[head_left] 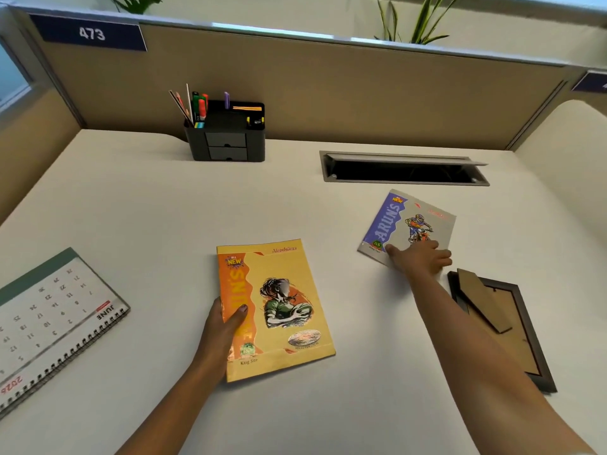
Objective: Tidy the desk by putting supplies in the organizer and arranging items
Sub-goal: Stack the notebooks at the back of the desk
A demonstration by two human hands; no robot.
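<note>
Covers first: "ALL NEW" in a burst and "King Size" at the bottom of the yellow notebook (289, 290). Big orange title up the spine side, partly under the thumb, so can't read it all. Same "ALL NEW" burst on the grey notebook (410, 218), plus "ARUN'S" in white on the blue strip, "65" on a green badge and a motocross rider in the middle. Small red print at its top right, too blurry to read.

Gripping the yellow notebook by its spine edge with the left hand (223, 326): thumb curled over the cover, fingers tucked underneath. Pressing on the near corner of the grey notebook with the right hand (422, 259), arm stretched well out, fingers spread flat, not curled round anything. Flat on the desk (164, 208), both of them.

Well beyond the left-hand hold: black organizer (226, 139) against the partition (328, 93), pens and markers (197, 106) sticking out, two small drawers in front. Out to the left of that hold, a spiral calendar (56, 316) lying flat, "JUNE" and "2026" on it. Just beside the right wrist, a dark picture frame (525, 339) face down. Past the right fingertips, an open cable slot (404, 170). "473" on the blue sign (90, 32) up top.
</note>
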